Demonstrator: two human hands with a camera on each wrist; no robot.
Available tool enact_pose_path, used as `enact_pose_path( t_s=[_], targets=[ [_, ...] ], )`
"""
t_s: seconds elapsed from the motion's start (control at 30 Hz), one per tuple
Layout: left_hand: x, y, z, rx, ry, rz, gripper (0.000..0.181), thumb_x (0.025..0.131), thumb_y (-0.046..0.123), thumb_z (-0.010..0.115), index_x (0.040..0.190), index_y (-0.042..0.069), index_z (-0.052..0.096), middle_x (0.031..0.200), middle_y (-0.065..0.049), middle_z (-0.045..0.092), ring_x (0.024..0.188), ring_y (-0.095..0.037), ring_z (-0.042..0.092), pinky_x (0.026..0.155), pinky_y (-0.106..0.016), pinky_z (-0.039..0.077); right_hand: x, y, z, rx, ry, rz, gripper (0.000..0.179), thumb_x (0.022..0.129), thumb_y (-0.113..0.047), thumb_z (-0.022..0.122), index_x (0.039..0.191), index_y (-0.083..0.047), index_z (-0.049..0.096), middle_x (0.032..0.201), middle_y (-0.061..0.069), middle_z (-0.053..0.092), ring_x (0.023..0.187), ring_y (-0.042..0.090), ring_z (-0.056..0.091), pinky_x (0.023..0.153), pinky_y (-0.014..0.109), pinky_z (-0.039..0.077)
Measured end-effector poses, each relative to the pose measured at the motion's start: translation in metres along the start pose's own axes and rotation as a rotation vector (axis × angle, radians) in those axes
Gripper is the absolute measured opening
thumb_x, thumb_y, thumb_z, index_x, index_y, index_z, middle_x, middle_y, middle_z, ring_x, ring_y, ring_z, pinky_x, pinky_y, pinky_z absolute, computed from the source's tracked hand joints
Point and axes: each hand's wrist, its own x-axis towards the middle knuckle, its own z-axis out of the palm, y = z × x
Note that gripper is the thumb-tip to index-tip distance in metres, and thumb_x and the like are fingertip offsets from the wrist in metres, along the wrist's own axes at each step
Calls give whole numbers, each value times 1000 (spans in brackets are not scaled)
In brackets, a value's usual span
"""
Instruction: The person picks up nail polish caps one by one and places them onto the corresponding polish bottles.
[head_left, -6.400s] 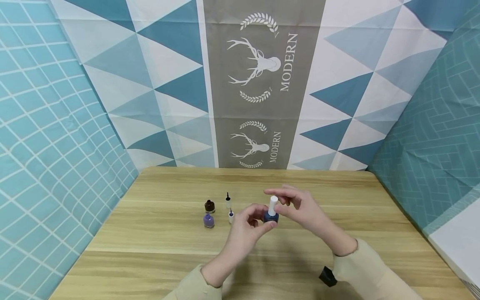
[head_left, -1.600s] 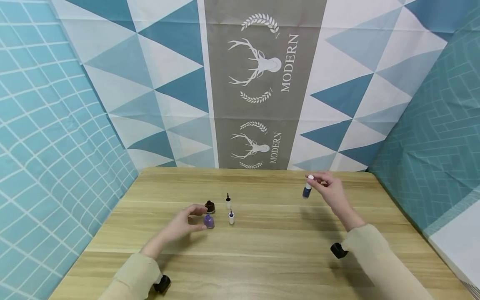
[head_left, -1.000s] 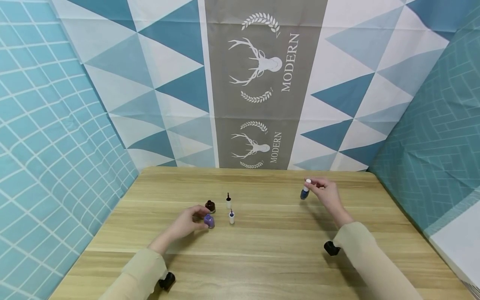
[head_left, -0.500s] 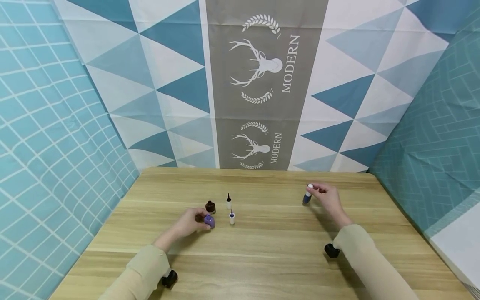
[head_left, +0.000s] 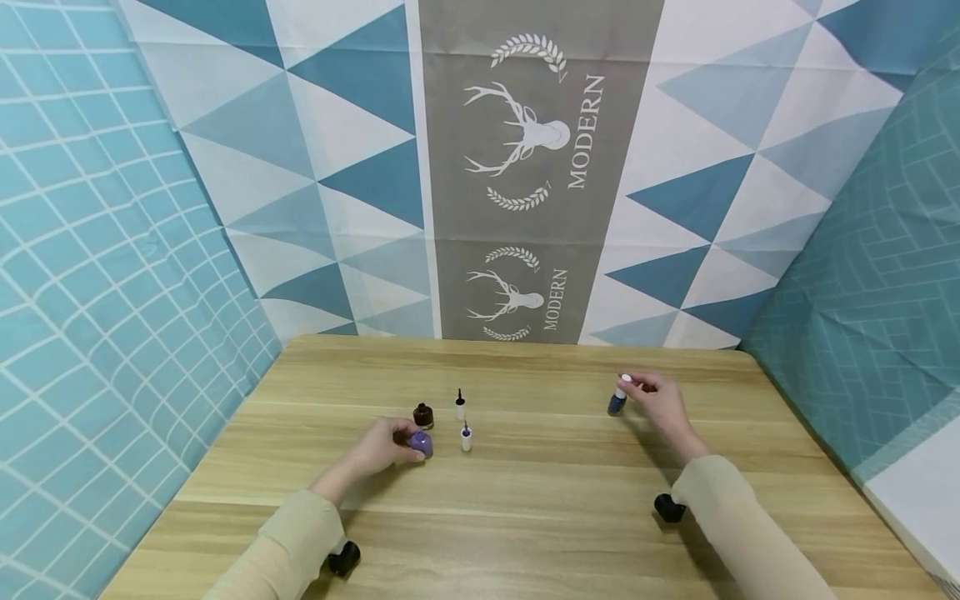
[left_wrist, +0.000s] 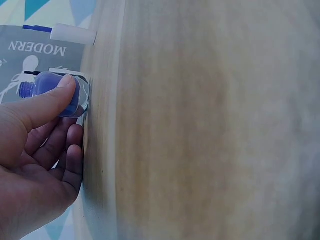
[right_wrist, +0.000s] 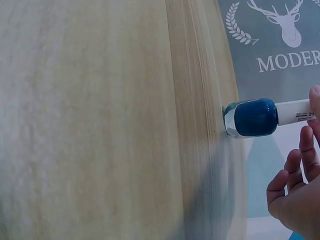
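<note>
My left hand (head_left: 378, 447) pinches an uncapped purple nail polish bottle (head_left: 422, 444) between thumb and fingers. In the left wrist view the bottle's bare threaded neck (left_wrist: 26, 90) shows, and its base is right at the tabletop. At the back right, my right hand (head_left: 662, 407) pinches the white cap (right_wrist: 292, 112) of a blue nail polish bottle (right_wrist: 255, 117). That bottle stands upright, capped, with its base at the table. An open dark brown nail polish bottle (head_left: 423, 417) is just behind the purple one.
Two white brush caps stand brush-up to the right of the bottles: one with a dark brush (head_left: 460, 410), the nearer with a purple brush (head_left: 467, 441). Patterned cloth (head_left: 510, 167) hangs behind the wooden table (head_left: 525, 517). Black wrist devices (head_left: 345, 558) sit under both sleeves.
Both hands were at the blue bottle mid-table; the right hand has since carried it to the back right and lowered it. The left hand moved left and took hold of the purple bottle.
</note>
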Motion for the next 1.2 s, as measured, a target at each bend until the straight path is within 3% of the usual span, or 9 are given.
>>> enact_pose_path(
  t_s=[0.4,0.87,1.2],
  targets=[
    [1,1,4,-23,21,-47,27,68,13,81,92,11,69,87,2,66,85,-15,58,87,-43,45,-5,-11,-16,-72,-90,-50,46,89,-39,63,124,-8,61,103,11,56,82,19,43,65,26,38],
    [-1,4,4,-26,25,-22,24,69,10,81,90,11,69,86,1,66,84,-15,57,83,-38,46,-15,-50,-25,-28,-28,-3,54,87,-49,61,123,-9,61,109,8,56,90,17,46,64,23,42],
    [-2,5,4,-52,25,-36,24,70,8,80,90,7,69,86,-1,66,82,-16,57,77,-32,46,-28,-81,-15,70,-32,3,48,89,-40,63,123,-7,61,108,9,57,91,15,48,66,19,43]
  ],
)
